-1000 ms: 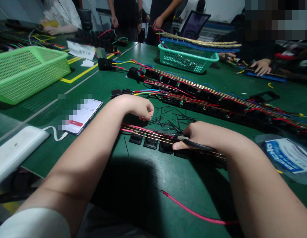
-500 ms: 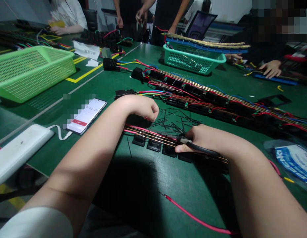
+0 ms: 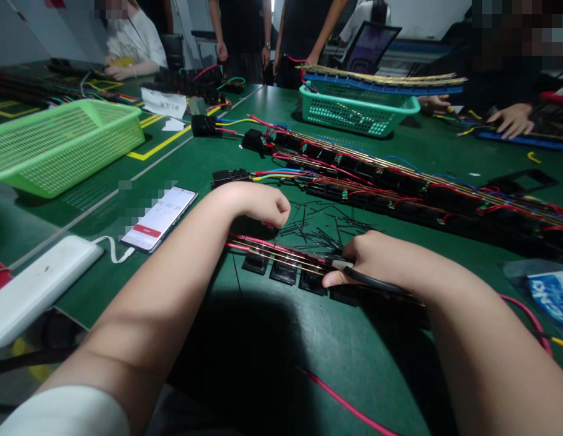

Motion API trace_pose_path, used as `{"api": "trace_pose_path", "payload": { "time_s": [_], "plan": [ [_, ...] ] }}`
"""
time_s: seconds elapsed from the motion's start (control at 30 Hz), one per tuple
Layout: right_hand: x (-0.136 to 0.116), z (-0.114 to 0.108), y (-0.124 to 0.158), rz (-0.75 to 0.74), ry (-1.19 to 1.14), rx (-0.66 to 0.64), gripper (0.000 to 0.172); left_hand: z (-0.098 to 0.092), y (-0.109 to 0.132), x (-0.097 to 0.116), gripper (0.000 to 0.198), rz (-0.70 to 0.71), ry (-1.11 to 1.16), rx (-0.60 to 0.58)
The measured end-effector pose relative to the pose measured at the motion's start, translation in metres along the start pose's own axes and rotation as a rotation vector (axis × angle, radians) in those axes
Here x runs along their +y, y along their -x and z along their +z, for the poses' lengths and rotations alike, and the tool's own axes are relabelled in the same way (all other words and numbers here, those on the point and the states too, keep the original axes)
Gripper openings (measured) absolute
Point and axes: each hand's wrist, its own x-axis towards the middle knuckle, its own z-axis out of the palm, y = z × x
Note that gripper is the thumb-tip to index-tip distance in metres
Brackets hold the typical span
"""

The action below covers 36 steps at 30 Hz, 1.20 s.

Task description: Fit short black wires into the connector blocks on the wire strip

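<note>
My left hand (image 3: 268, 207) is closed, fingers curled down, just above the far side of a wired strip (image 3: 281, 254) of black blocks with pink-red cables and thin copper-coloured rods. What its fingers pinch, if anything, is hidden. My right hand (image 3: 376, 257) grips cutting pliers (image 3: 369, 278) with black-and-grey handles; it rests on the strip, thumb against the near side. The pliers' jaws are hard to make out against the strip. Thin black strips like cable ties (image 3: 324, 224) lie scattered behind, between my hands.
Longer wired strips (image 3: 376, 169) run across behind. At left are a green basket (image 3: 67, 145), a phone (image 3: 160, 218) and a white power bank (image 3: 45, 284). A teal basket (image 3: 354, 112) stands farther back. A loose red cable (image 3: 345, 402) lies in front. Other people are around the table.
The view has shifted slightly. Both hands keep nearly the same pose and place on the strip. A person standing at the back has lowered their hands.
</note>
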Motion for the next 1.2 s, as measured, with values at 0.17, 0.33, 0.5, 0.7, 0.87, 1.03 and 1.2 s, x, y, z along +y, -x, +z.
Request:
{"api": "trace_pose_path", "payload": {
  "time_s": [0.17, 0.33, 0.5, 0.7, 0.87, 1.03, 1.2],
  "plan": [
    [-0.002, -0.001, -0.002, -0.014, 0.047, 0.006, 0.068, 0.004, -0.007, -0.003, 0.017, 0.015, -0.018, -0.014],
    [-0.001, -0.001, 0.002, 0.005, 0.068, 0.052, 0.069, 0.001, -0.004, -0.002, 0.034, -0.128, -0.152, 0.053],
    [-0.007, -0.004, 0.007, -0.006, 0.092, 0.107, 0.074, -0.014, 0.015, -0.009, 0.047, -0.361, -0.26, 0.093],
    [-0.027, -0.011, -0.001, -0.047, 0.087, 0.085, 0.079, -0.021, 0.03, -0.017, 0.026, -0.361, -0.099, -0.103],
    [-0.04, -0.018, -0.009, -0.086, 0.065, 0.05, 0.08, -0.019, 0.031, -0.011, 0.022, -0.32, -0.079, -0.08],
    [-0.046, -0.022, -0.009, -0.082, 0.051, 0.026, 0.079, -0.019, 0.032, -0.006, 0.019, -0.31, -0.068, -0.079],
    [-0.041, -0.023, -0.008, -0.046, 0.037, 0.019, 0.075, -0.02, 0.034, -0.006, 0.017, -0.325, -0.068, -0.066]
  ]
}}
